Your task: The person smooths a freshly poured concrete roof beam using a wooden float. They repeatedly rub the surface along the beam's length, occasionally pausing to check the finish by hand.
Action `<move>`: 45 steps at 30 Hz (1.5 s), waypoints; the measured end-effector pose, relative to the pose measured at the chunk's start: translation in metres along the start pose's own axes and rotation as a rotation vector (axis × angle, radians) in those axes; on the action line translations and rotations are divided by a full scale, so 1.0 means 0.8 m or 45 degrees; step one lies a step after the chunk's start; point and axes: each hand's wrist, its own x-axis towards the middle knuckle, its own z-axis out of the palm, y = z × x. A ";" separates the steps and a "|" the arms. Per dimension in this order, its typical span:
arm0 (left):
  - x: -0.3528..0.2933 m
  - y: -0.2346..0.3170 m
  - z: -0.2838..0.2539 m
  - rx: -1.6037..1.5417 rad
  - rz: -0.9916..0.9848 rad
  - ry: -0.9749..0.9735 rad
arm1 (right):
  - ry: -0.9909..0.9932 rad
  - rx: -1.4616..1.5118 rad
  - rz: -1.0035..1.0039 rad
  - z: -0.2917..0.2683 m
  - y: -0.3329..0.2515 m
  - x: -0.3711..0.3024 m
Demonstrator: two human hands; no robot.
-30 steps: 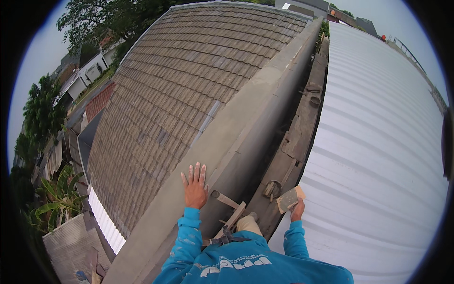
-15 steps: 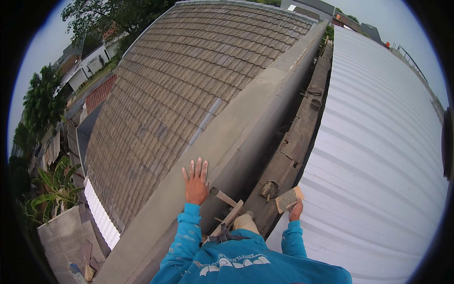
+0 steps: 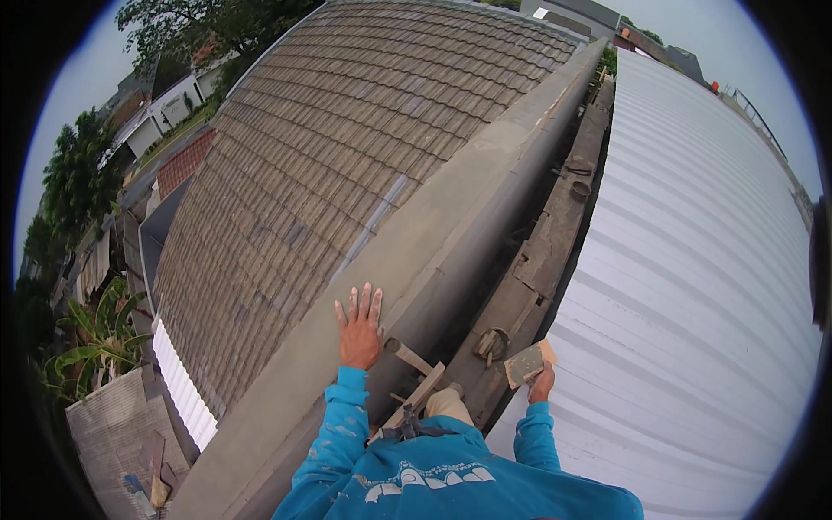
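little has changed — the left hand [image 3: 359, 341] lies spread and empty on the ledge [image 3: 433, 238], the right hand [image 3: 542, 382] still grips the board [image 3: 525, 365] — so work seems paused.

L hand [image 3: 360, 334] palm-down on wall [image 3: 416, 269], so palm hidden. R hand [image 3: 542, 381]: some fingers hidden behind block [image 3: 527, 365]. Shirt [image 3: 451, 490] cut by btm edge, as is white roof [image 3: 685, 303]. Tree [image 3: 221, 30] cut by top. Item on plank [image 3: 533, 269] too small to ID; gap betw. wall & plank too dark.
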 end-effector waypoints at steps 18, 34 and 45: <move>0.000 0.000 0.000 0.012 -0.009 -0.012 | -0.003 -0.045 0.049 -0.001 -0.003 0.000; 0.000 -0.001 0.006 0.014 -0.013 0.003 | 0.036 -0.086 0.013 -0.005 0.004 0.007; 0.000 -0.001 0.005 0.033 -0.026 -0.006 | 0.011 -0.028 0.027 -0.004 0.004 0.007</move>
